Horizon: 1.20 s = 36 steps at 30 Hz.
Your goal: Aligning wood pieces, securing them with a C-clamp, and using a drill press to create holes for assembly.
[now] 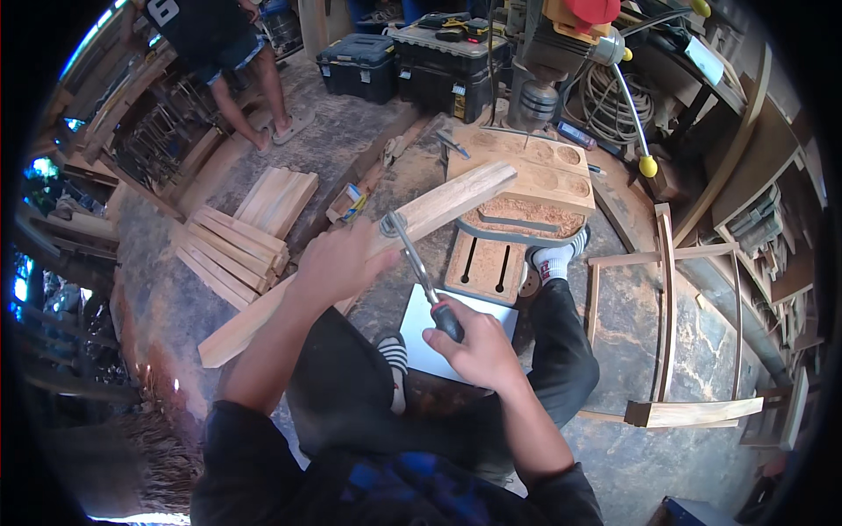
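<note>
My left hand is closed around a long pale wooden board, which slants from lower left to upper right above my lap. In my right hand is a metal hand tool with a dark, red-trimmed handle, which looks like a ratchet wrench. Its round head lies against the board's face, just beyond my left fingers. Past the board's far end, a wooden block with round recesses rests on the sawdust-covered drill press table. The slotted press base is below, near a white sheet.
Stacked boards lie on the floor at left. A wooden frame stands at right. Black toolboxes sit at the back, near a coiled hose. Another person stands at far left. The drill press handle juts out at right.
</note>
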{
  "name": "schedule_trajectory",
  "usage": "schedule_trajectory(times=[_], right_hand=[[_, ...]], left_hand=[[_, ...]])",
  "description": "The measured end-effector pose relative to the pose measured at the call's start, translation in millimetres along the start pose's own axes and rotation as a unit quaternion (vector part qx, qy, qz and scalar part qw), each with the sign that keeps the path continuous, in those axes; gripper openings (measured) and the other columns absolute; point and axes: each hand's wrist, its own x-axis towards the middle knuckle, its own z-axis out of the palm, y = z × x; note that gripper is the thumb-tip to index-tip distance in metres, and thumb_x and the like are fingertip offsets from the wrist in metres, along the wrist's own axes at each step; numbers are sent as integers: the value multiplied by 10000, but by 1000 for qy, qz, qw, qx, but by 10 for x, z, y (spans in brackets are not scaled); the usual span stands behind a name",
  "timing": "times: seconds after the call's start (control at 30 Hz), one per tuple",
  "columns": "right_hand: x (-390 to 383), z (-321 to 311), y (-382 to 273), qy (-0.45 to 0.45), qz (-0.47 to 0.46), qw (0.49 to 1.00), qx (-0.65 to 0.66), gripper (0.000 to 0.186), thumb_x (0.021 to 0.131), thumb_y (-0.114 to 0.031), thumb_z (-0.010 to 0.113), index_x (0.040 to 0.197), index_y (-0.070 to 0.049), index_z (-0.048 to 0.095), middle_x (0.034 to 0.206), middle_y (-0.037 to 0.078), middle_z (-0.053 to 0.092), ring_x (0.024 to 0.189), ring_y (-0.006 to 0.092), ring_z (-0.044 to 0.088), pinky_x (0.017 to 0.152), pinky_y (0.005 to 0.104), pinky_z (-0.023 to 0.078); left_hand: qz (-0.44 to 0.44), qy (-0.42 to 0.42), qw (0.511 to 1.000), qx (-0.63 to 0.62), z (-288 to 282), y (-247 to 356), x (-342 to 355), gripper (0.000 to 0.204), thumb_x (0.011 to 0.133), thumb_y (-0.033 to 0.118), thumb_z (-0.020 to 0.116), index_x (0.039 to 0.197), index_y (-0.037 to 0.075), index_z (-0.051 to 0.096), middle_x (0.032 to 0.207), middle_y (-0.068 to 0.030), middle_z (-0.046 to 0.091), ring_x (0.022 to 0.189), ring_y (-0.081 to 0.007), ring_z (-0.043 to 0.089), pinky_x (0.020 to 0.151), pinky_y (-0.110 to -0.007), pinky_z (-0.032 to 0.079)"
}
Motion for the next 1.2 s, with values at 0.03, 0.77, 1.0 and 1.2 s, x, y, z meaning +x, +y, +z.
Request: schedule_trajectory(times=[0.03, 0.77, 1.0, 1.2], right_hand=[[36, -22, 26, 18, -13, 1000, 8, 553, 876, -310, 713, 1324, -13, 581, 958, 206, 710, 911, 337, 715, 835, 396, 523], [114, -436, -25, -17, -17, 1000, 15, 493, 880, -231, 675, 1323, -36, 577, 858, 226, 704, 828, 406, 706, 760, 442, 527], [64, -530, 66, -12, -28, 999, 15, 468, 872, -157, 686, 1308, -11, 596, 854, 171, 715, 727, 267, 721, 677, 355, 556], [269, -1448, -93, 382, -188, 905, 15, 310, 912, -121, 670, 1205, -26, 703, 891, 54, 697, 681, 73, 584, 643, 226, 473]], left_hand=[[0, 0, 1000, -3, 0, 25, 50, 564, 898, 532, 636, 1060, 1, 544, 863, -245, 690, 840, -445, 681, 746, -517, 533], [-33, -48, 998, -14, -10, 105, 415, 609, 857, 514, 675, 1150, -9, 567, 930, -271, 686, 938, -436, 672, 828, -520, 514], [-28, -17, 999, -35, 63, 206, 371, 581, 835, 500, 693, 1084, -9, 567, 896, -268, 680, 906, -449, 667, 793, -525, 511], [-38, -35, 998, -40, 35, 268, 408, 571, 830, 481, 695, 1086, -14, 571, 876, -269, 679, 887, -442, 670, 787, -521, 512]])
